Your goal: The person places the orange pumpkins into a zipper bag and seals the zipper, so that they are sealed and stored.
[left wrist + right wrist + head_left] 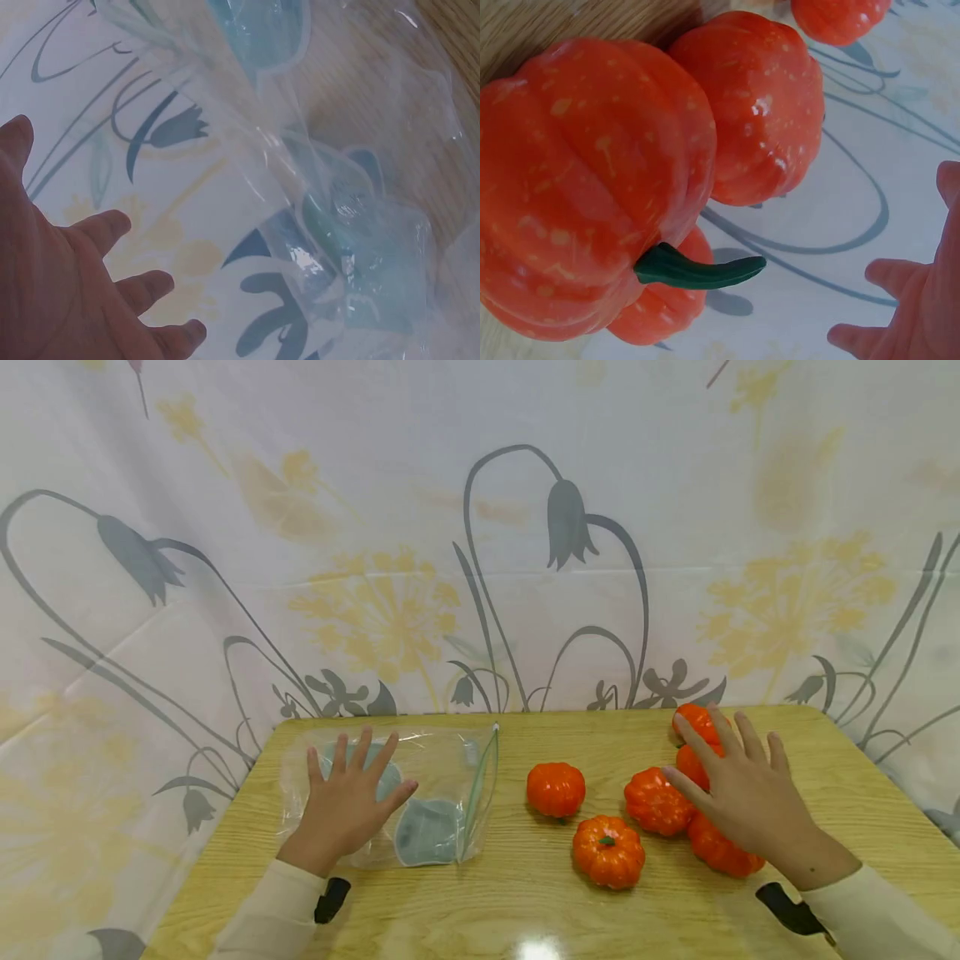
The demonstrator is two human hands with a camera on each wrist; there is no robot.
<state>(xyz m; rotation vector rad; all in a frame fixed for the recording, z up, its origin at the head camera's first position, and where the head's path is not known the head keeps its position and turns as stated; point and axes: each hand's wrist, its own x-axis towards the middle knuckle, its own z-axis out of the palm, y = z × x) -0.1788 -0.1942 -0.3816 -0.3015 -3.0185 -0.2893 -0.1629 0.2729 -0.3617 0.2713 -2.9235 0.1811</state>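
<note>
At the left, the left hand (341,814) is over the clear bag (422,777), its fingers spread apart and gripping nothing; the left wrist view shows a gap between them and the plastic. The bag lies on the left half of the surface (435,914). Its film looks thin and slack, so a one-sided tug would probably crumple it or slide it along, and folds could hide the mouth. Its long axis runs left to right, with the green strip (478,793) closing off the right end, which points at the pumpkins. The nearest pumpkin (556,790) and the one with an upright stem (608,852) stand just beyond; both are squat, with no clear long axis, and their rounded, glossy sides could roll or slip under a glancing touch. Further right is the clustered group of pumpkins (658,802), where a bump to one would likely shove its neighbours, the farthest perhaps off the back edge. The right hand (757,797) is over that group, fingers apart and holding nothing; I cannot tell whether it touches any.
</note>
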